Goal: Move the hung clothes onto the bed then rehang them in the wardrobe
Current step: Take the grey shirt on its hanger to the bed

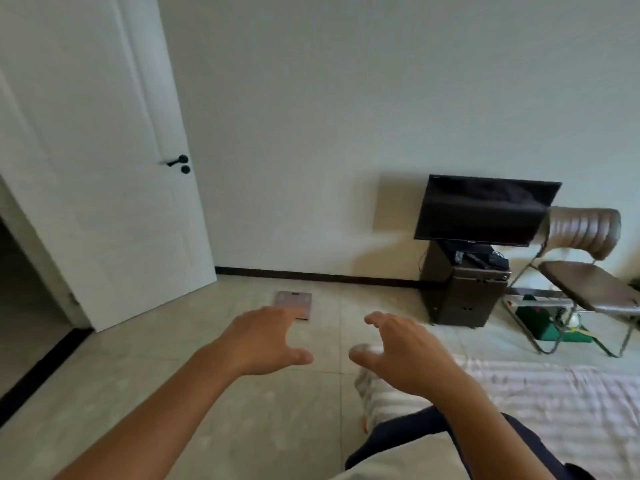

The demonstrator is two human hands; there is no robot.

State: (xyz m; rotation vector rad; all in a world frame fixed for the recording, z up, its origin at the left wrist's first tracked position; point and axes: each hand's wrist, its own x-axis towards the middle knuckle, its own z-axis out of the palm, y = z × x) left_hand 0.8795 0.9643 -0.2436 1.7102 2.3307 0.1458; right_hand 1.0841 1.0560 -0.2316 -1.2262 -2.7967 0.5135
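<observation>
Nearest the camera are two bare forearms, reaching forward over the tiled floor. The left hand is spread, palm down, fingers loose and thumb pointing right; it holds nothing. The right hand is just beside it, also spread palm down, fingers slightly curled, thumb pointing left, and empty. The two thumbs are near each other but apart.

Below the right forearm a pale shirt hem, dark shorts and a striped slipper show, the foot on the floor.

At far left a white door stands open, with a black handle and a dark doorway beyond it. On the floor ahead of the left hand lies a pinkish flat scale, partly hidden by the fingers. A dark skirting runs along the pale wall.

Farther right, a black screen sits on a dark brown cabinet, with small dark items on the cabinet top, too blurred to tell. Right of that is a brown folding chair, with a green box beneath it.

At near right lies the bed, covered in pale striped fabric. No hung clothes or wardrobe are in view, so their place cannot be told.
</observation>
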